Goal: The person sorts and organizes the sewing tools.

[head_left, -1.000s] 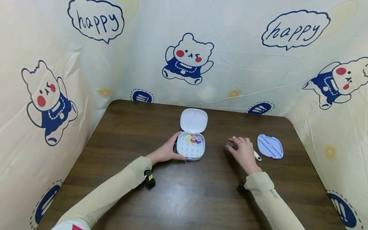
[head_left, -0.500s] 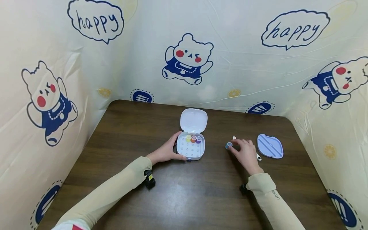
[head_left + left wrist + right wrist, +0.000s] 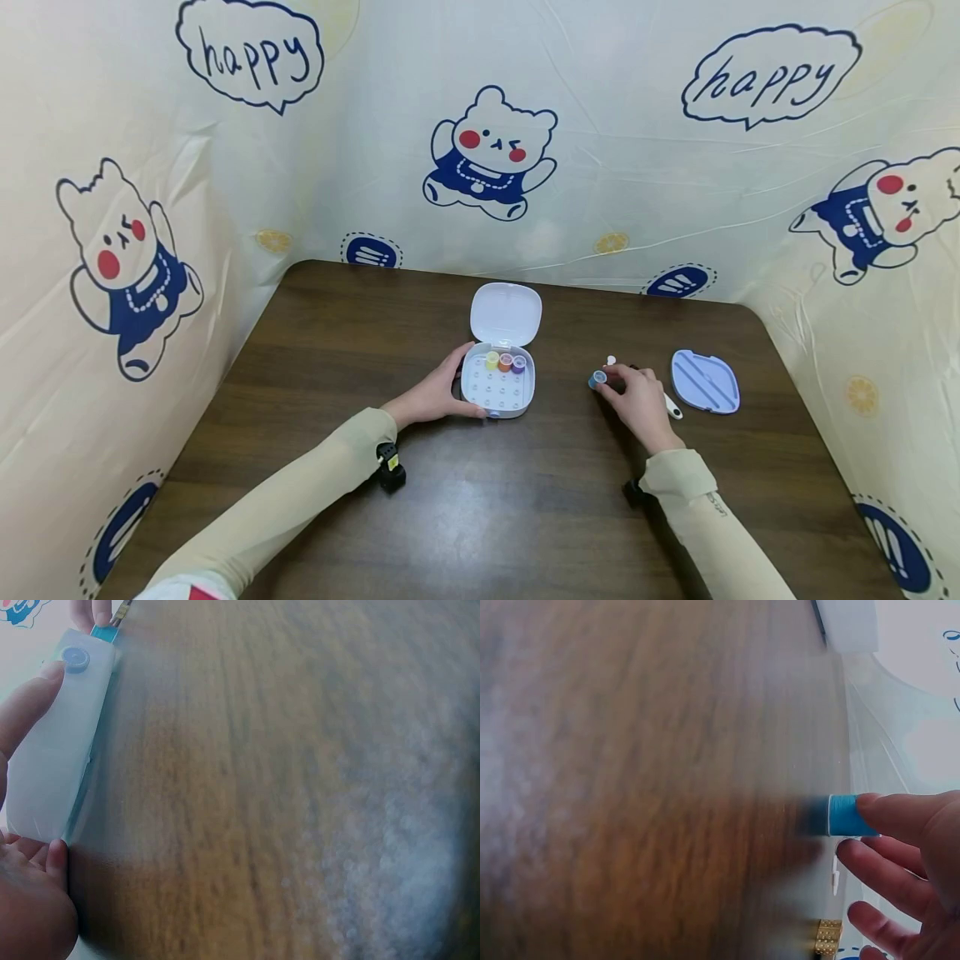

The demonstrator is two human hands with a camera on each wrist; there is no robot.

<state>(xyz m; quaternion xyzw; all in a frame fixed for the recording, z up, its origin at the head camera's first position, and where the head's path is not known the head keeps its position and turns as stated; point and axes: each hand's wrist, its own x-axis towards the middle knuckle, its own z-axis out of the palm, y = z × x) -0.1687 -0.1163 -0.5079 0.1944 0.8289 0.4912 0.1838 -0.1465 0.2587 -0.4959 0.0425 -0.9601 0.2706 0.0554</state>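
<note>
My left hand [image 3: 433, 396] grips the left side of an open white sewing box [image 3: 527, 400], thumb at the front near its latch and fingers toward the back. The left wrist view shows the box's front wall and its round latch button [image 3: 76, 659] beside the thumb. Inside, yellow [image 3: 491, 361], orange [image 3: 506, 362] and purple [image 3: 518, 364] thread spools stand along the back row of pegs. To the right, my right hand [image 3: 637, 404] holds a blue thread spool [image 3: 597, 379] at its fingertips; in the right wrist view the thumb lies against the spool [image 3: 844, 815].
The box lid [image 3: 506, 313] is folded back behind it. A light-blue tray insert [image 3: 705, 382] lies right of my right hand. A white-handled item [image 3: 672, 407] sits partly under that hand, a small white piece [image 3: 611, 360] beyond it. The right wrist view shows a gold dimpled thimble [image 3: 828, 937].
My right hand has shifted slightly right, and the blue spool at its fingertips shows more fully. The left hand and box have stayed in place.
</note>
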